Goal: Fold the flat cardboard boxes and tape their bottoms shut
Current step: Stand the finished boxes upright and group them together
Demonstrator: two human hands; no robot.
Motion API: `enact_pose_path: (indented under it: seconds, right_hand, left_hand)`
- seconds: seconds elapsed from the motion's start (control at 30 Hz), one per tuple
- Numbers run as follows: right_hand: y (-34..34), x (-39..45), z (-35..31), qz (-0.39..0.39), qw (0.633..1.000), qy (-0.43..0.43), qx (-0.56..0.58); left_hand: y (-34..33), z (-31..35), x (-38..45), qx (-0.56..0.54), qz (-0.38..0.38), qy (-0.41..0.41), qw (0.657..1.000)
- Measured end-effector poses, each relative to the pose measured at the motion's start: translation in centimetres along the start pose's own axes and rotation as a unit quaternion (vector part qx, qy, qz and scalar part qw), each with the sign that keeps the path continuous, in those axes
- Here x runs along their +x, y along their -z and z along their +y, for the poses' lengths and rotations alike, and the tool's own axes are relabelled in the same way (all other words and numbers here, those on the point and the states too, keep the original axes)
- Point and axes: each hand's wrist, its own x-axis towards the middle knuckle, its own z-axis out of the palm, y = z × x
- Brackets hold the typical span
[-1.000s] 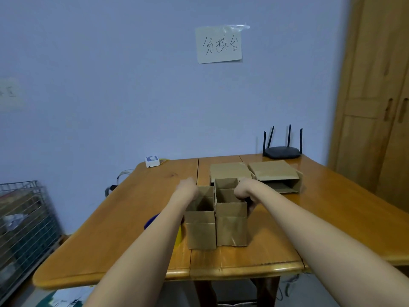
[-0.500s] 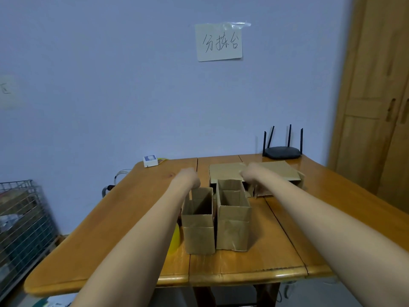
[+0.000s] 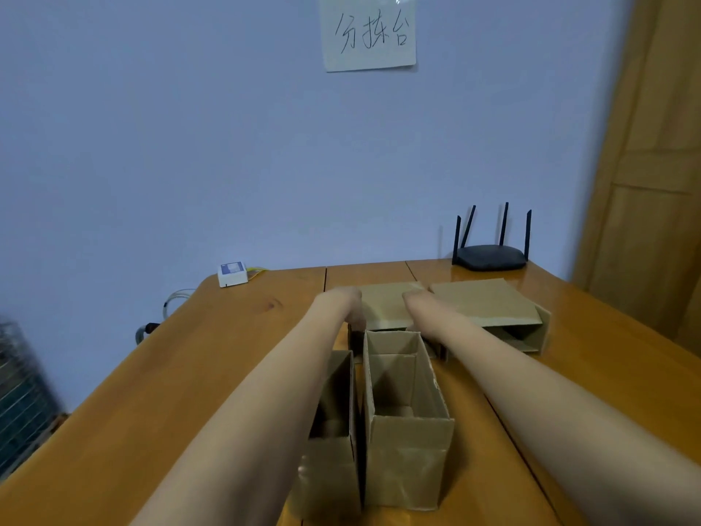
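Two folded cardboard boxes stand open-topped near me, the left box (image 3: 333, 461) partly behind my left forearm and the right box (image 3: 407, 449) beside it. Beyond them lies a flatter cardboard box (image 3: 387, 307). My left hand (image 3: 347, 303) is at its left near corner with fingers bent down over the edge. At the same box's right side is my right hand (image 3: 415, 299), fingers hidden behind the wrist. Another cardboard box (image 3: 489, 305) lies on its side further right, its opening facing me.
The wooden table (image 3: 197, 366) carries a black router (image 3: 489, 257) at the back right and a small white device (image 3: 232, 274) at the back left. Cables (image 3: 176, 301) hang off the left edge. A wire rack (image 3: 19, 392) stands left, a wooden wardrobe (image 3: 652, 184) right.
Both hands left the two upright boxes and reached forward to the flatter box behind them. My head moved closer and lower over the table.
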Motion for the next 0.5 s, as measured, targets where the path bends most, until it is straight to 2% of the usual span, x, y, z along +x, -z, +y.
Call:
enact_pose_path:
  seconds: [0.17,0.23,0.4,0.5]
  right_hand:
    - [-2.1,2.4,-0.8,0.005,0.997,0.03,-0.074]
    - [-2.3,3.1,-1.2,0.014,0.994,0.032,-0.102]
    - [-1.3,3.5,-2.3,0.053,0.992,0.028,-0.109]
    - [0.5,3.8,-2.6,0.091,0.993,0.003,-0.076]
  left_hand:
    - [-1.1,-0.4,2.3,-0.019,-0.081,0.039,0.996]
    - [-1.8,-0.7,2.9,-0.055,-0.084,0.049,0.994]
    - [-1.8,-2.0,3.8,-0.146,0.04,0.063,0.986]
    - [-0.1,-3.0,3.7,-0.207,0.123,0.071,0.968]
